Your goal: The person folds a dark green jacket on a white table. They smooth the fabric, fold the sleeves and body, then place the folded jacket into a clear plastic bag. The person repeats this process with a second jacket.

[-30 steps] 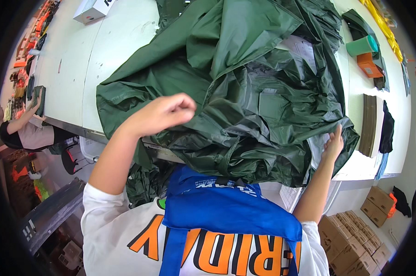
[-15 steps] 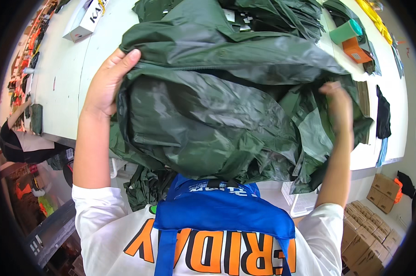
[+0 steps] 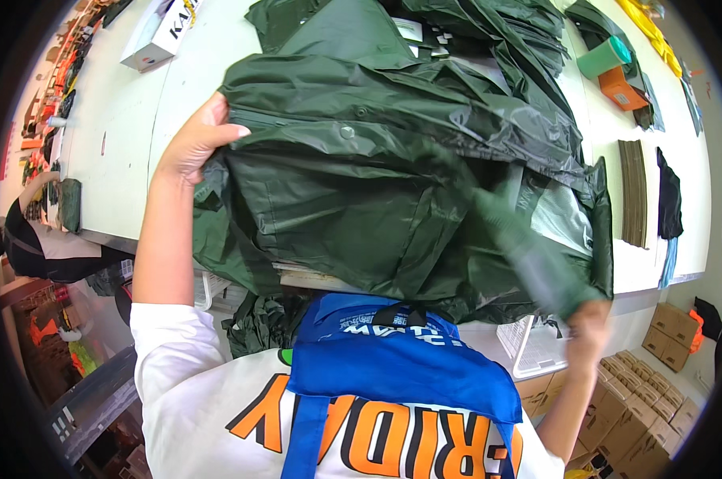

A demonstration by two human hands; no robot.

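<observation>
A dark green raincoat [image 3: 337,207] with a zip and snap buttons is spread in loose folds over the near edge of the table. At its upper left corner, my left hand [image 3: 197,142] is closed on the fabric, thumb on top beside the zip. My right hand [image 3: 588,329] is low at the right and somewhat blurred. It grips a strip of the same raincoat, which is stretched diagonally from the middle of the garment and smeared by motion. A paler grey-green lining [image 3: 564,215] shows in the opening on the right.
More folded green garments [image 3: 528,36] are piled at the far side of the white table [image 3: 113,184]. A white box [image 3: 161,36] stands far left. To the right are a green cup [image 3: 604,57], an orange box [image 3: 623,89] and a brown stack [image 3: 633,191]. Cartons [image 3: 640,407] stand below right.
My right hand has moved down and toward me, drawing a strip of the raincoat with it. The left hand keeps its hold. The garment lies flatter, and its snap buttons show more clearly.
</observation>
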